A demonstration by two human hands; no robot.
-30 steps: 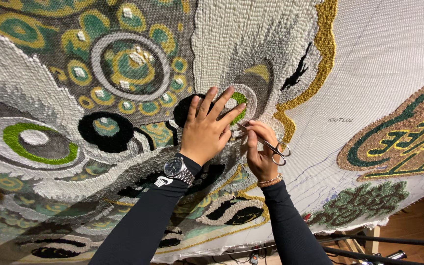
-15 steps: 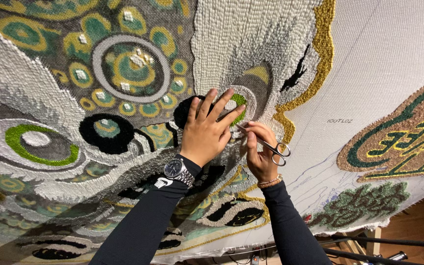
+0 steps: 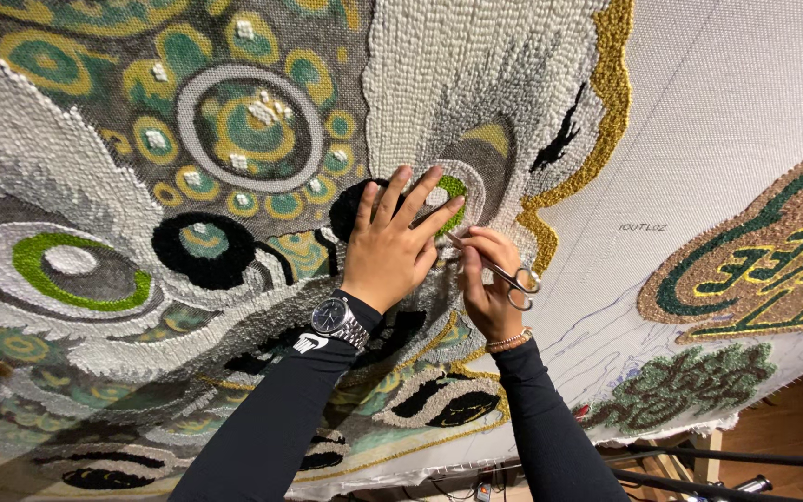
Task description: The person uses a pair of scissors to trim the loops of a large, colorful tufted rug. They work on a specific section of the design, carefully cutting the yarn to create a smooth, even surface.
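Scissors: we see one pair of scissors [image 3: 504, 272] in the right hand [image 3: 490, 288], fingers through the loops, blades pointing toward the left fingertips.
Left hand: our left hand [image 3: 390, 249] lies flat, fingers spread wide, pressing the tufted rug [image 3: 234, 121].
Rug: one, stretched on a frame, multicoloured.
Wristwatch: one wristwatch [image 3: 335, 318], on the left wrist.
Bracelet: one bracelet [image 3: 510, 341], on the right wrist.

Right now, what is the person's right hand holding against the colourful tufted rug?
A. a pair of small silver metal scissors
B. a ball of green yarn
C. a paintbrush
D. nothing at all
A: the right hand grips small silver metal scissors, blades pointed at the colourful tufted rug beside the flat left hand.
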